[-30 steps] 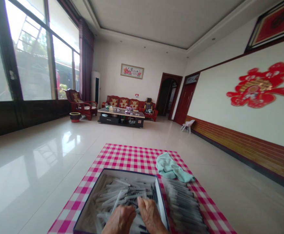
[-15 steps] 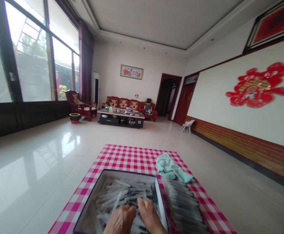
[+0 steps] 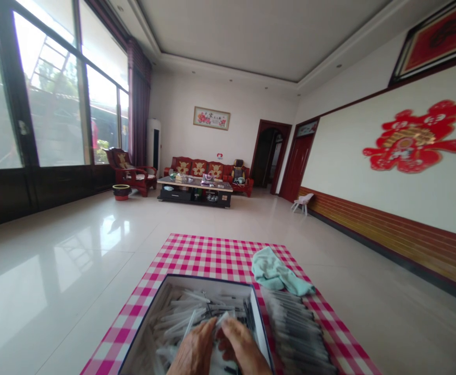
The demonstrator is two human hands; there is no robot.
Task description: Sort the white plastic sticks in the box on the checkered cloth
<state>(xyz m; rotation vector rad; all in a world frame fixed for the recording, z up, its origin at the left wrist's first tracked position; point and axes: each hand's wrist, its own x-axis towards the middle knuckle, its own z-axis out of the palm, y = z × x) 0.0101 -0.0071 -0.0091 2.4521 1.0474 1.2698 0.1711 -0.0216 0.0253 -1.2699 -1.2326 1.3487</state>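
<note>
The left hand [image 3: 190,351] and right hand [image 3: 243,349] curl together over loose clear plastic tubes [image 3: 181,315] in a box [image 3: 208,280]. Whether they grip anything is hidden.

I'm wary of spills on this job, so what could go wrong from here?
The clear tubes lie crisscrossed in the box, so the left hand or right hand could snag several at once and perhaps tip some over the wall. The row of tubes sits close beside the box, so a bump might scatter it. The checked cloth might also slide on the glossy floor if tugged.
</note>
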